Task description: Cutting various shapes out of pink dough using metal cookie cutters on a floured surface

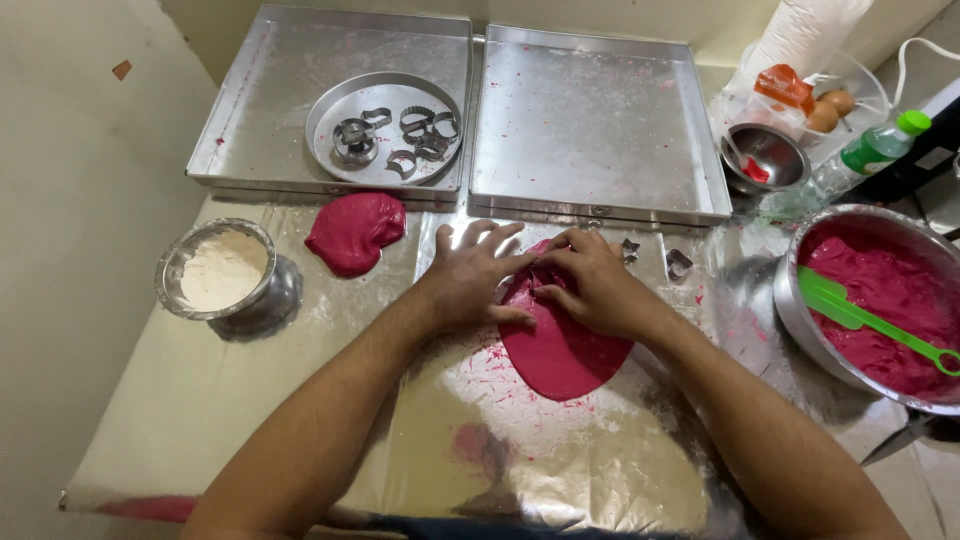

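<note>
Both hands are pressing down together on the far edge of a flattened sheet of pink dough (562, 350): the left hand (475, 280) lying spread flat, the right hand (590, 285) with fingers curled, seemingly over a small cutter, though that is hidden. The sheet is spreading nearward from under them across the foil-covered table (560, 470). This looks like the cutting-out step; lifting a shape cleanly would need gentle fingers.

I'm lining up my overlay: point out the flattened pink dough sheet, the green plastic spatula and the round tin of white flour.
Flattened pink dough sheet (563, 355), head view, its bare lower half.
Green plastic spatula (836, 302), head view, its blade.
Round tin of white flour (222, 270), head view, the flour surface.
</note>
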